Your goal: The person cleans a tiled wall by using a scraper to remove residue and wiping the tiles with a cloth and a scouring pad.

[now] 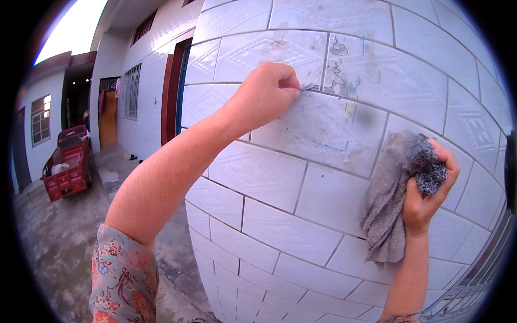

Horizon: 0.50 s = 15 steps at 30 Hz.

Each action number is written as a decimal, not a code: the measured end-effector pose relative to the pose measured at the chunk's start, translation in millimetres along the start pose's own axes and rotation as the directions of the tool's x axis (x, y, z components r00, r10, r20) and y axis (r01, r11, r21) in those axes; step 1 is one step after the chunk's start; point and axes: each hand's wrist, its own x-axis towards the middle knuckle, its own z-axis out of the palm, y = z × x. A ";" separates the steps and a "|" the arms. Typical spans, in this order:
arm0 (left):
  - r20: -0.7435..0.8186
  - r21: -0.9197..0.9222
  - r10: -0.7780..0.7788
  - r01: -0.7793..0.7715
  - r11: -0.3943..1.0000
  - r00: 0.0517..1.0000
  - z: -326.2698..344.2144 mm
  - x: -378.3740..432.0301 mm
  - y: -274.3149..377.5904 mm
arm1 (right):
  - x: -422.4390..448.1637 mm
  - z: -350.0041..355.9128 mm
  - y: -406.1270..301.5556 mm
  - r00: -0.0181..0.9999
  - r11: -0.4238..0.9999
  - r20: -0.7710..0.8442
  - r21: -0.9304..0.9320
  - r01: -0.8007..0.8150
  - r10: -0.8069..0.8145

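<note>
In front of me rises a white tiled wall with grey joints and raised diamond patterns. My left hand is against its upper part, thumb and forefinger pinching a small grey scrap, perhaps a peeling bit of film. Around it, the tiles carry smeared residue, bluish flecks and dark curly marks. Lower and to the right, my right hand grips a steel wool scourer together with a damp-looking grey cloth. The cloth hangs down along the tiles.
Metal bars run along the lower right edge. To the left lies a concrete yard with a parked red cargo tricycle. Behind it stand a tan door, a barred window and a doorway with a red-brown frame.
</note>
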 end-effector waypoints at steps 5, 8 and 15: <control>0.008 -0.081 -0.083 0.083 0.993 0.997 5.0 -4.7 1.0 | -2.2 -1.5 1.6 1.000 1.000 -0.007 0.006 -0.009 0.009; 0.010 -0.108 -0.101 0.102 0.989 0.995 5.6 -5.9 0.3 | -1.0 -2.7 -0.8 1.000 0.999 0.012 -0.033 0.006 -0.005; -0.012 -0.074 -0.054 0.053 0.996 0.998 7.7 0.4 4.7 | -0.7 -1.1 0.8 1.000 1.000 0.004 -0.007 0.002 -0.002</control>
